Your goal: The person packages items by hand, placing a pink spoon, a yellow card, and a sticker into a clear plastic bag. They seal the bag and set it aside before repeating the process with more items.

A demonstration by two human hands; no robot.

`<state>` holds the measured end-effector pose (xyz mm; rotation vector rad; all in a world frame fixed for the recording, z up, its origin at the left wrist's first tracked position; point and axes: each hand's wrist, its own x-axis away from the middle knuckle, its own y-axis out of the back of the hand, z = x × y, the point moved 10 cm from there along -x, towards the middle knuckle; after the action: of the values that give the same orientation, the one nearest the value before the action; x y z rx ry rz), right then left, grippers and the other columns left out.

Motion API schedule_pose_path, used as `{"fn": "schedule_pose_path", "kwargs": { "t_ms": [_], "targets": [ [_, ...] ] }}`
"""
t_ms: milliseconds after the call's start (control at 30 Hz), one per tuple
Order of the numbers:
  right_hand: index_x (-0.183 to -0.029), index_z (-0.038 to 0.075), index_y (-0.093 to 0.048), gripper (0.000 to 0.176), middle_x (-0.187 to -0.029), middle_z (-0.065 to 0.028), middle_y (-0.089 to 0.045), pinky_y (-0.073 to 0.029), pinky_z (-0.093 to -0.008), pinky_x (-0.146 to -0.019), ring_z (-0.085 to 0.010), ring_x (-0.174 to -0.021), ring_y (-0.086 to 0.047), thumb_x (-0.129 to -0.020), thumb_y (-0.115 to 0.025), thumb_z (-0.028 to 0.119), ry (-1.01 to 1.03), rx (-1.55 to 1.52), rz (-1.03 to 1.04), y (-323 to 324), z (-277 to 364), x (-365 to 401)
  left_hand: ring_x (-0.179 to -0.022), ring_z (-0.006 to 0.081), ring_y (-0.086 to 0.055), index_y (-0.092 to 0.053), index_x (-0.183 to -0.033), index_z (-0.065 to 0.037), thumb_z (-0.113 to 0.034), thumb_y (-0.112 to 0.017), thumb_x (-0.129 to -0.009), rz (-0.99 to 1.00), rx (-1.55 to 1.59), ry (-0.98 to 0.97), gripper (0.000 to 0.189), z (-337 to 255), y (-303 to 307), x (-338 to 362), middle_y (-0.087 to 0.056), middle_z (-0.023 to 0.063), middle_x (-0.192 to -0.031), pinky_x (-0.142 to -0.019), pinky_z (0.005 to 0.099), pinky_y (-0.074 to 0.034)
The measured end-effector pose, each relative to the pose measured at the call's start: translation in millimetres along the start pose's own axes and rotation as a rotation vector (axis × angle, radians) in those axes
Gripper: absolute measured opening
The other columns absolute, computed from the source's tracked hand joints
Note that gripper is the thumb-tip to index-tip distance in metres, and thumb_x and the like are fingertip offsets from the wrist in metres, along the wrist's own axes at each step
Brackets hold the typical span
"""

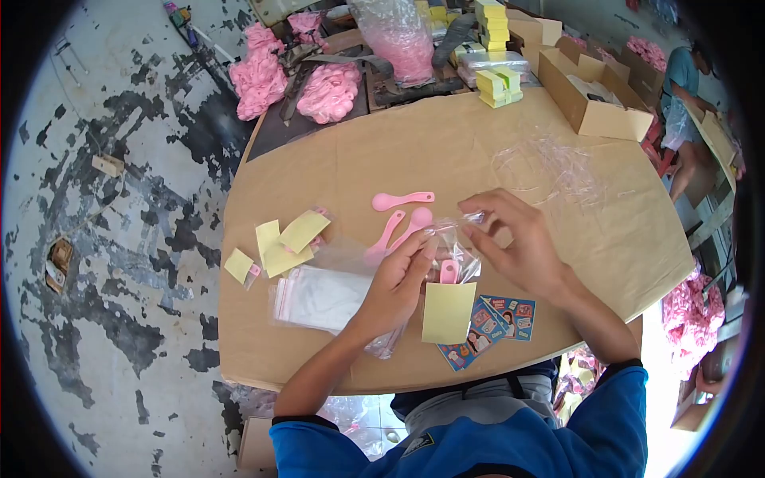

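Note:
My left hand (396, 280) pinches a small clear plastic bag (465, 253) between thumb and fingers. In the bag show the handle of a pink spoon (449, 271) and a pale yellow card (449, 314). To the right, my right hand (516, 243) is curled at the bag's upper edge, a shiny bit of clear film (476, 217) between thumb and forefinger. Just beyond lie several loose pink spoons (405, 199). A stack of clear bags (323, 299) lies under my left forearm and hand. Printed blue cards (516, 317) are spread by the yellow card.
Packed pieces with yellow cards (275, 253) lie at left. Clear film strips (558, 169) are scattered at right. At the back stand yellow card stacks (500, 86), an open cardboard box (594, 99) and bagged pink pieces (329, 92). A person (684, 88) sits at far right.

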<state>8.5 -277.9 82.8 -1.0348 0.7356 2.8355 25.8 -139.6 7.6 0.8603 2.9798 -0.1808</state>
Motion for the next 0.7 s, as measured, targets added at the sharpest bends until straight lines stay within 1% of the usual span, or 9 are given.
{"fn": "schedule_pose_path", "kwargs": {
  "t_ms": [100, 200, 267, 333, 400, 467, 533, 600, 700],
  "targets": [
    [-0.104, 0.009, -0.068, 0.03, -0.101, -0.0077, -0.063, -0.051, -0.033, -0.069, -0.0227, -0.086, -0.059, -0.074, -0.074, 0.009, 0.305, 0.265, -0.02, 3, 32, 4, -0.078, 0.0044, -0.052, -0.037, -0.143, 0.0, -0.013, -0.038, -0.104, -0.061, -0.054, -0.039, 0.041, 0, -7, 1, -0.059, 0.0023, -0.098, -0.071, 0.0198, -0.045],
    [-0.1, 0.009, -0.069, 0.029, -0.098, -0.0049, -0.064, -0.05, -0.0351, -0.075, -0.0233, -0.087, -0.057, -0.072, -0.076, 0.014, 0.293, 0.268, 0.021, -8, 27, 8, -0.074, 0.0047, -0.052, -0.031, -0.146, -0.001, -0.013, -0.038, -0.103, -0.018, -0.249, -0.034, 0.045, 5, -7, 6, -0.058, 0.002, -0.093, -0.069, 0.0199, -0.044],
    [-0.1, 0.008, -0.069, 0.029, -0.096, -0.0043, -0.064, -0.05, -0.035, -0.074, -0.0231, -0.088, -0.058, -0.072, -0.076, 0.015, 0.313, 0.297, 0.007, -12, 23, 10, -0.075, 0.0052, -0.051, -0.028, -0.148, -0.002, -0.013, -0.038, -0.103, 0.008, -0.31, 0.013, 0.047, 7, -7, 9, -0.058, 0.0019, -0.09, -0.068, 0.0202, -0.044],
    [-0.099, 0.007, -0.069, 0.029, -0.093, -0.0042, -0.064, -0.05, -0.0346, -0.073, -0.0232, -0.086, -0.058, -0.072, -0.077, 0.015, 0.322, 0.304, -0.002, -13, 19, 11, -0.087, 0.0075, -0.052, -0.026, -0.148, 0.0, -0.012, -0.037, -0.103, 0.02, -0.242, 0.085, 0.048, 10, -12, 9, -0.055, 0.0052, -0.105, -0.076, 0.0212, -0.043],
    [-0.097, 0.006, -0.07, 0.027, -0.089, -0.0046, -0.064, -0.051, -0.0337, -0.069, -0.0237, -0.081, -0.058, -0.072, -0.077, 0.012, 0.314, 0.276, -0.015, -16, 15, 11, -0.111, 0.0114, -0.055, -0.026, -0.147, 0.004, -0.011, -0.036, -0.103, 0.024, -0.1, 0.173, 0.048, 14, -18, 12, -0.048, 0.0117, -0.136, -0.093, 0.023, -0.044],
    [-0.096, 0.007, -0.07, 0.028, -0.088, -0.0047, -0.065, -0.051, -0.0338, -0.07, -0.0236, -0.08, -0.059, -0.07, -0.077, 0.01, 0.344, 0.318, 0.026, -21, 10, 12, -0.079, 0.009, -0.049, -0.026, -0.147, 0.003, -0.01, -0.038, -0.102, 0.036, -0.234, 0.109, 0.049, 16, -14, 11, -0.051, 0.0079, -0.091, -0.07, 0.0236, -0.042],
    [-0.095, 0.006, -0.07, 0.028, -0.087, -0.0048, -0.065, -0.051, -0.0341, -0.07, -0.0235, -0.079, -0.059, -0.067, -0.077, 0.008, 0.351, 0.332, 0.047, -27, 6, 14, -0.061, 0.0086, -0.047, -0.025, -0.147, 0.002, -0.009, -0.04, -0.101, 0.056, -0.351, 0.119, 0.05, 17, -12, 11, -0.051, 0.007, -0.067, -0.058, 0.025, -0.041],
    [-0.092, 0.006, -0.069, 0.028, -0.086, -0.0048, -0.065, -0.051, -0.0346, -0.07, -0.0235, -0.079, -0.06, -0.065, -0.076, 0.006, 0.338, 0.326, 0.047, -29, 3, 14, -0.058, 0.01, -0.047, -0.025, -0.146, 0.003, -0.008, -0.04, -0.1, 0.089, -0.45, 0.198, 0.05, 13, -12, 10, -0.049, 0.009, -0.063, -0.057, 0.0272, -0.042],
    [-0.084, 0.005, -0.061, 0.023, -0.083, -0.0048, -0.06, -0.049, -0.0353, -0.075, -0.0223, -0.085, -0.057, -0.065, -0.074, 0.01, 0.311, 0.374, 0.121, -38, -7, 14, -0.054, 0.0129, -0.046, -0.023, -0.147, 0.002, -0.009, -0.04, -0.1, 0.147, -0.481, 0.198, 0.051, 17, -17, 9, -0.049, 0.0098, -0.062, -0.055, 0.0291, -0.041]
  ]
}}
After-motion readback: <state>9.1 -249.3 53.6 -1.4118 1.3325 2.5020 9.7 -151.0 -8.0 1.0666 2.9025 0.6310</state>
